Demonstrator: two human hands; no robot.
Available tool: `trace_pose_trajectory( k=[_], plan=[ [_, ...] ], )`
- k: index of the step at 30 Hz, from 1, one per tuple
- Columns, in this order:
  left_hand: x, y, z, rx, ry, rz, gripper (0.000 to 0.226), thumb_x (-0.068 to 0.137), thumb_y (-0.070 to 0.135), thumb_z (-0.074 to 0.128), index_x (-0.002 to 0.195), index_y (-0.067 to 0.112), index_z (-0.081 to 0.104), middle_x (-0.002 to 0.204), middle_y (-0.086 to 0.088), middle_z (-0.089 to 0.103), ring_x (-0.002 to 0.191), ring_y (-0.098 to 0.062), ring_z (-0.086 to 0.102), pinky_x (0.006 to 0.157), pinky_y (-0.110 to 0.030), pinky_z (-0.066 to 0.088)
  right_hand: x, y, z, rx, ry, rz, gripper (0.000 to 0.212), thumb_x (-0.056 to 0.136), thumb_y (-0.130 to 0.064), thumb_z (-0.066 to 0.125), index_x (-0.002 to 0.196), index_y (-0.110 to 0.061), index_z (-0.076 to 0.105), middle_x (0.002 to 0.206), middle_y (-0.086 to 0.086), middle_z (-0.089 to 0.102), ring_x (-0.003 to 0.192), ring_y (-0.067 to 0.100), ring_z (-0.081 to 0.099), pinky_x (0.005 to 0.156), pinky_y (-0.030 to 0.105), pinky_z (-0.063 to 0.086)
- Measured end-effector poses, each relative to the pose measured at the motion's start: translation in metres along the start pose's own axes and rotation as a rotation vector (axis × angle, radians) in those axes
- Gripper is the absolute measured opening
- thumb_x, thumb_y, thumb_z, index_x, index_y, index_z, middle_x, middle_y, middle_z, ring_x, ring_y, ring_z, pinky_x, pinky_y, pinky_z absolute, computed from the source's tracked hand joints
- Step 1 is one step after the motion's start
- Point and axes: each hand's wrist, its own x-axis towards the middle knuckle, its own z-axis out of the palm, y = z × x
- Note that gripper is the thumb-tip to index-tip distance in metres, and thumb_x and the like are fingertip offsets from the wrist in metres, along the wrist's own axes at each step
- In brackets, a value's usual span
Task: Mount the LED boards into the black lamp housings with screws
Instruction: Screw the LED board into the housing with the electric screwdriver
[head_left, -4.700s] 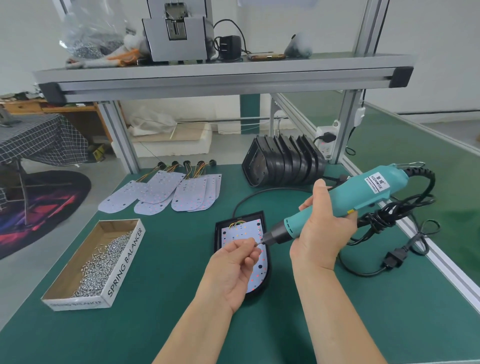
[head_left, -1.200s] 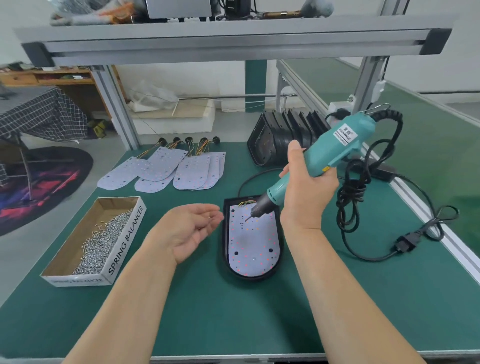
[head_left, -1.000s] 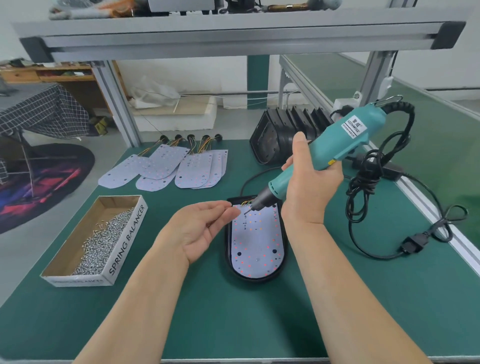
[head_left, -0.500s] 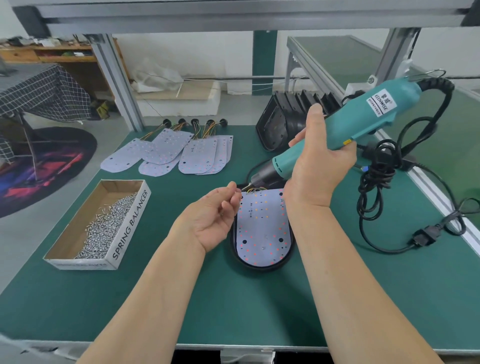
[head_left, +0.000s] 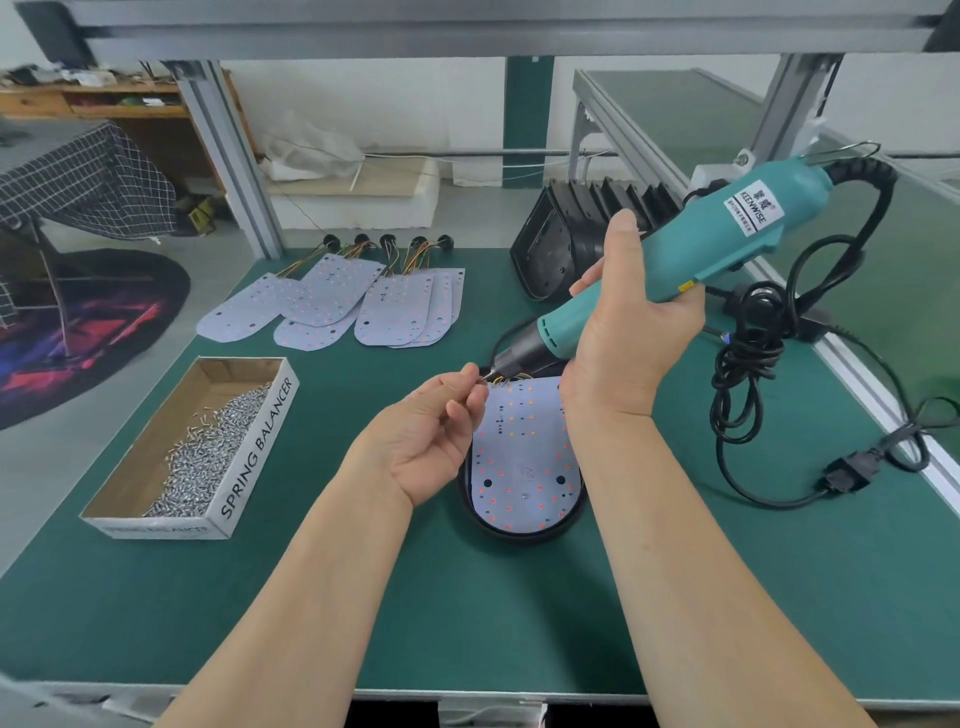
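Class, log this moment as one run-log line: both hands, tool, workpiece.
left hand: pinches screw at bit tip | right hand: grips electric screwdriver | LED board: lying in black housing | phase: loading screw

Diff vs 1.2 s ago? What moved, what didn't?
The left hand moved in from open beside the black housing and now pinches what looks like a screw at the bit of the electric screwdriver. The right hand lifted the driver off the LED board, same grip. Board, housing, screw box unmoved.
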Motion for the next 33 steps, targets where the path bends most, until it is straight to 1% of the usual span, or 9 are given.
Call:
trace_pose_trajectory(
  k=[8, 13, 17, 20, 25, 27, 29, 31, 33],
  plan=[
    [0.004, -0.008, 0.001, 0.070, 0.039, 0.148, 0.027, 0.089, 0.007, 0.069, 0.063, 0.007, 0.063, 0.061, -0.006, 0.061, 0.046, -0.006, 0.058, 0.040, -0.008, 0.043, -0.002, 0.003, 0.001, -0.008, 0.016, -0.003, 0.024, 0.090, -0.013, 0.073, 0.083, -0.013, 0.051, 0.060, 0.008, 0.052, 0.051, 0.019, 0.050, 0.052, 0.025, 0.047],
    [0.003, -0.012, 0.000, 0.109, 0.052, 0.199, 0.023, 0.092, 0.010, 0.068, 0.070, 0.007, 0.062, 0.060, -0.005, 0.061, 0.045, -0.005, 0.058, 0.041, -0.007, 0.043, 0.002, 0.007, 0.000, -0.007, 0.024, 0.019, 0.023, 0.091, -0.013, 0.072, 0.087, -0.011, 0.050, 0.059, 0.008, 0.051, 0.050, 0.018, 0.049, 0.052, 0.025, 0.046],
    [0.007, 0.001, -0.006, 0.382, 0.134, 0.290, 0.039, 0.091, 0.049, 0.066, 0.095, 0.010, 0.074, 0.056, -0.002, 0.062, 0.043, -0.007, 0.055, 0.041, -0.013, 0.044, 0.007, 0.011, 0.002, -0.017, 0.004, 0.020, 0.023, 0.090, -0.014, 0.073, 0.086, -0.011, 0.051, 0.058, 0.006, 0.052, 0.049, 0.017, 0.050, 0.051, 0.023, 0.046],
    [0.018, 0.012, -0.020, 0.746, 0.370, 0.352, 0.057, 0.089, 0.065, 0.058, 0.095, 0.009, 0.072, 0.050, 0.001, 0.056, 0.042, -0.011, 0.045, 0.044, -0.021, 0.036, 0.014, 0.015, 0.004, -0.041, -0.010, -0.015, 0.025, 0.087, -0.015, 0.074, 0.080, -0.014, 0.051, 0.060, 0.008, 0.054, 0.050, 0.019, 0.051, 0.050, 0.026, 0.046],
    [0.030, 0.009, -0.027, 1.294, 0.248, 0.158, 0.044, 0.074, 0.048, 0.083, 0.077, 0.018, 0.052, 0.063, 0.000, 0.034, 0.055, -0.017, 0.029, 0.054, -0.030, 0.017, 0.022, 0.028, 0.006, -0.172, -0.066, -0.102, 0.026, 0.079, -0.026, 0.076, 0.075, -0.018, 0.052, 0.064, 0.008, 0.056, 0.055, 0.025, 0.055, 0.055, 0.035, 0.050],
    [0.032, 0.004, -0.019, 1.367, 0.196, 0.091, 0.046, 0.069, 0.040, 0.088, 0.071, 0.011, 0.052, 0.056, 0.005, 0.048, 0.048, -0.014, 0.043, 0.050, -0.026, 0.031, 0.023, 0.034, 0.006, -0.231, -0.095, -0.129, 0.027, 0.077, -0.030, 0.077, 0.073, -0.020, 0.051, 0.065, 0.007, 0.056, 0.059, 0.030, 0.055, 0.061, 0.048, 0.054],
    [0.039, -0.003, -0.015, 1.316, 0.209, 0.112, 0.050, 0.068, 0.034, 0.090, 0.091, -0.004, 0.066, 0.088, -0.009, 0.074, 0.075, -0.025, 0.067, 0.072, -0.033, 0.052, 0.023, 0.039, 0.007, -0.280, -0.131, -0.161, 0.027, 0.078, -0.030, 0.077, 0.072, -0.022, 0.051, 0.065, 0.008, 0.057, 0.060, 0.036, 0.055, 0.064, 0.055, 0.053],
    [0.041, -0.010, -0.011, 1.230, 0.217, 0.124, 0.045, 0.072, 0.025, 0.088, 0.103, -0.003, 0.071, 0.104, -0.015, 0.075, 0.093, -0.028, 0.072, 0.087, -0.036, 0.056, 0.023, 0.044, 0.006, -0.322, -0.167, -0.201, 0.028, 0.080, -0.028, 0.076, 0.072, -0.020, 0.050, 0.064, 0.011, 0.056, 0.061, 0.041, 0.055, 0.062, 0.055, 0.052],
    [0.043, -0.016, -0.008, 1.164, 0.173, 0.105, 0.024, 0.078, 0.016, 0.083, 0.099, 0.006, 0.074, 0.099, -0.007, 0.078, 0.094, -0.023, 0.073, 0.082, -0.031, 0.057, 0.023, 0.046, 0.006, -0.355, -0.181, -0.237, 0.029, 0.081, -0.026, 0.076, 0.070, -0.021, 0.049, 0.063, 0.009, 0.055, 0.061, 0.042, 0.055, 0.061, 0.054, 0.051]
  ],
)
